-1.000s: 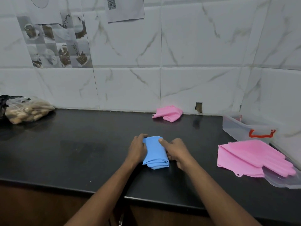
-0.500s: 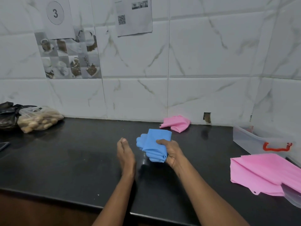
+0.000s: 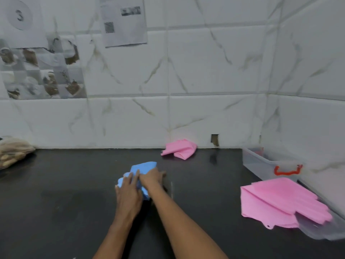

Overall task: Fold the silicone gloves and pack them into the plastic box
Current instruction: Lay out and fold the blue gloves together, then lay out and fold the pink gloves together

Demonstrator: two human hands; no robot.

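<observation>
A white marble-patterned tiled wall (image 3: pixel 205 71) runs along the far side and turns the corner at the right. Below it, the black bench (image 3: pixel 65 193) fills the near half of the view.

At the right, a flat pink glove (image 3: pixel 276 200) lies spread out with its fingers pointing right. Its fingers rest on a clear lid (image 3: pixel 321 230) at the bench's right edge. Just beyond it, in the far right corner against the wall, stands the clear plastic box (image 3: pixel 261 165) with a red clip (image 3: pixel 287 171) on its near end. What is inside is too blurred to make out.

The blue glove (image 3: pixel 145 166) lies bunched in the middle of the bench, well apart from the box. Both hands are on it. The left hand (image 3: pixel 128 195) lies on its near left part with the fingers stretched out fairly straight, pressing rather than grasping. The right hand (image 3: pixel 152 177) covers the right part. With the blur I cannot tell whether it grips the glove or only presses it.

A folded pink glove (image 3: pixel 180 149) sits far back, beside the wall. A clear bag (image 3: pixel 13 150) of brownish contents lies at the far left edge. On the wall hang a printed sheet (image 3: pixel 124 21) and a sheet with a circled 3 (image 3: pixel 20 17).
</observation>
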